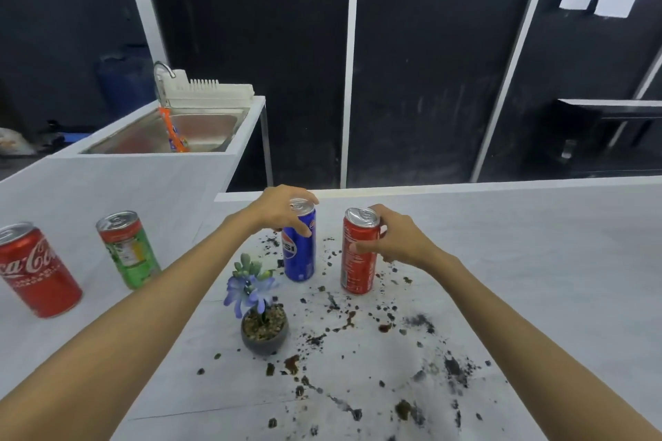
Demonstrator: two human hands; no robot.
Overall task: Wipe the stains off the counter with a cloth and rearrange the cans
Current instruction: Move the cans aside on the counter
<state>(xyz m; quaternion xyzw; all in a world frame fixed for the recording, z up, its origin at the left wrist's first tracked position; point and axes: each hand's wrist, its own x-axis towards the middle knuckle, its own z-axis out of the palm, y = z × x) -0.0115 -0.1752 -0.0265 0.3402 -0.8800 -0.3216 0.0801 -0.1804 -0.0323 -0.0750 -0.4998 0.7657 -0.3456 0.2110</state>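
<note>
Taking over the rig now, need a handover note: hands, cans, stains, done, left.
Left hand grips the blue can from above by its top.
Right hand grips the slim red can by its side.
Both cans are upright at the far edge of the stains on the counter.
Green can and Coke can stand at far left, untouched.
The potted plant sits among the stains.
Done: nothing that shows; the stains are not wiped.
Left: move the cans out of the way, find a cloth (none in view), wipe, then arrange the cans.
</note>
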